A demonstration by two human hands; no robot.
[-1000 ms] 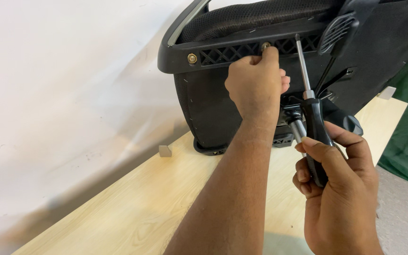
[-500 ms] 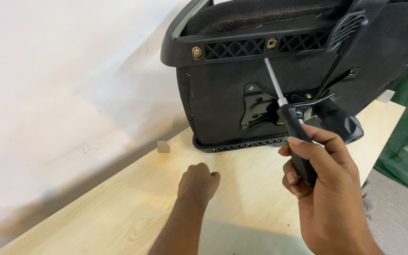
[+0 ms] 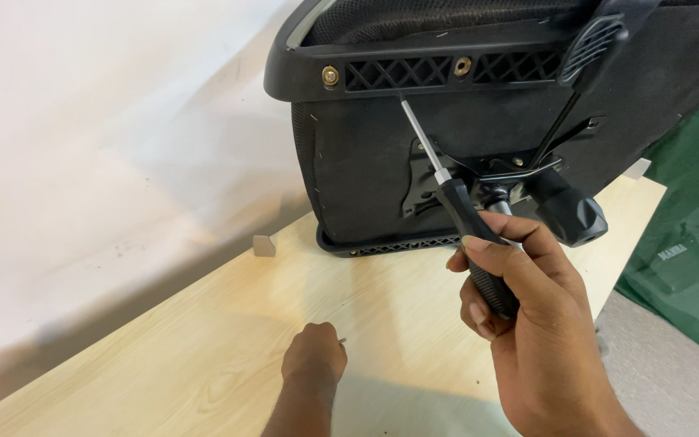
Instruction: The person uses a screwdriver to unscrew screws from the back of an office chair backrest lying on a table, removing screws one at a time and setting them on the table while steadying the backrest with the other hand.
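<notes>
Down from the chair seat (image 3: 446, 162), my left hand (image 3: 314, 360) now pinches a small screw (image 3: 341, 341) off the board (image 3: 163, 356) below it; my right hand (image 3: 527, 324) grips the screwdriver (image 3: 463, 218) against the seat, ready

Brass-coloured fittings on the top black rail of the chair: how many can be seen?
2. One brass-coloured fitting sits near the rail's left end, the other fitting at its middle. More may be hidden behind the black lever to the right.
</notes>
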